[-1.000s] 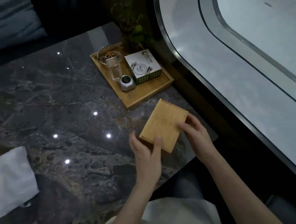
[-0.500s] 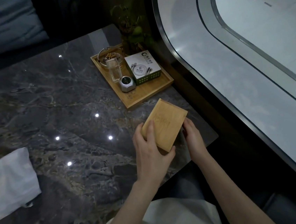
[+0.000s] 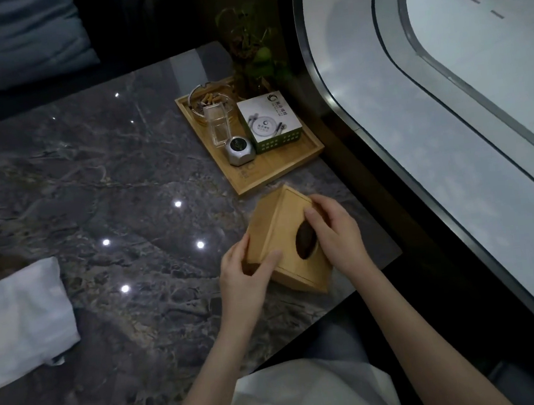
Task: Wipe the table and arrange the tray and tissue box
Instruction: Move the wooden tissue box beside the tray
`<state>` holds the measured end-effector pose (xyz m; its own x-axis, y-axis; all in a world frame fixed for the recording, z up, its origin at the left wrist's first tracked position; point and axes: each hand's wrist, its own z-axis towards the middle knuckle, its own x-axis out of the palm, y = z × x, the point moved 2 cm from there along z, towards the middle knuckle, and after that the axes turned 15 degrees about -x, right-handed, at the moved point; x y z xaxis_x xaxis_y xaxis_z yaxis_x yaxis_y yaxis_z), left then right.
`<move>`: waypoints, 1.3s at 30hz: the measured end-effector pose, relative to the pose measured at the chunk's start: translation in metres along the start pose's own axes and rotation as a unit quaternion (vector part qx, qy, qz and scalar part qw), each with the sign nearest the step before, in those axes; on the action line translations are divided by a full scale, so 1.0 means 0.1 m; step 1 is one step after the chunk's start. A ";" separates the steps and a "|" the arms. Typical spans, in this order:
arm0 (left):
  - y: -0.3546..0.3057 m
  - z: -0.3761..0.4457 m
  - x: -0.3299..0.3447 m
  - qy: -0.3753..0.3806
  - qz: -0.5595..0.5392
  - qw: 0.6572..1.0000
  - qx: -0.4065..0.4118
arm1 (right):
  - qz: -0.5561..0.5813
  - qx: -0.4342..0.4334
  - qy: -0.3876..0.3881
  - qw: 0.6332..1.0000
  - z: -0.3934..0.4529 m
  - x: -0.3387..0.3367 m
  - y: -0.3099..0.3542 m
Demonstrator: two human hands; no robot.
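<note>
A wooden tissue box [image 3: 280, 230] stands tilted on the dark marble table [image 3: 93, 194] near its front right corner, its face with the dark oval slot turned toward me. My left hand [image 3: 245, 278] grips its near left corner. My right hand [image 3: 336, 231] rests on the slotted face, partly covering the slot. Just beyond it lies a wooden tray [image 3: 280, 171] carrying a glass ashtray [image 3: 210, 101], a clear holder [image 3: 218, 126], a small silver device [image 3: 239, 150] and a white-and-green box [image 3: 270, 122].
A folded white cloth [image 3: 18, 322] lies at the table's left edge. A small plant [image 3: 253, 48] stands behind the tray. A curved glass railing [image 3: 382, 124] runs along the right. A cushioned seat [image 3: 17, 34] is beyond the table.
The tissue box has been turned over between both hands; its plain face showed before, and now the slotted face is up. My right hand moved onto that face.
</note>
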<state>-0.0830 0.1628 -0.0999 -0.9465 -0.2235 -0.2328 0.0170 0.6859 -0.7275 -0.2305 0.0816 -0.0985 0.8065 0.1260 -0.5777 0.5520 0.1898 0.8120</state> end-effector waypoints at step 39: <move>0.40 0.04 0.21 -0.128 0.342 0.909 0.200 | -0.274 -0.093 0.059 0.955 -0.93 0.38 -0.08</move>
<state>-0.1007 0.1830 -0.1368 -0.5653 -0.0289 -0.8244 0.7379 0.4291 -0.5210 -0.2240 0.1750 -0.1340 0.3715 0.0652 -0.9261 0.8279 0.4281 0.3623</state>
